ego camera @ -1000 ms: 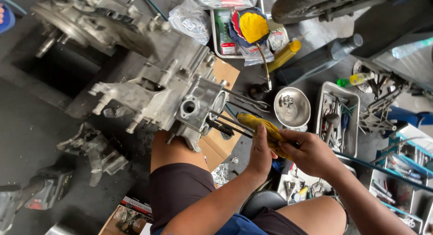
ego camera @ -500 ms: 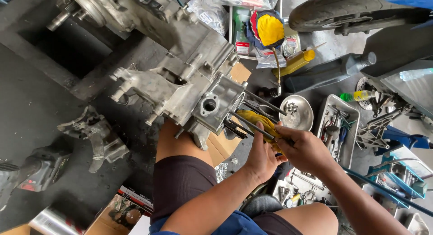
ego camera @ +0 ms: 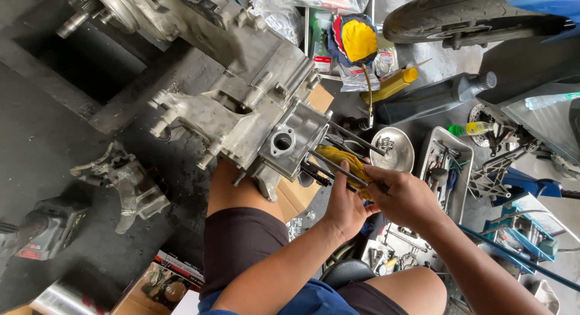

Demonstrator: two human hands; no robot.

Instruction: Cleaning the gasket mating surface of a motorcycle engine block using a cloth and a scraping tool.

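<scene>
Person wore dark maroon-brown shorts w/ a bright blue garment edge at the waist; arms, both hands & legs bare.

Head view: both hands meet at the studs jutting from the grey engine case — left hand beside the right hand, which grips a yellow rag. A round metal bowl and a parts tray lie just beyond.
</scene>
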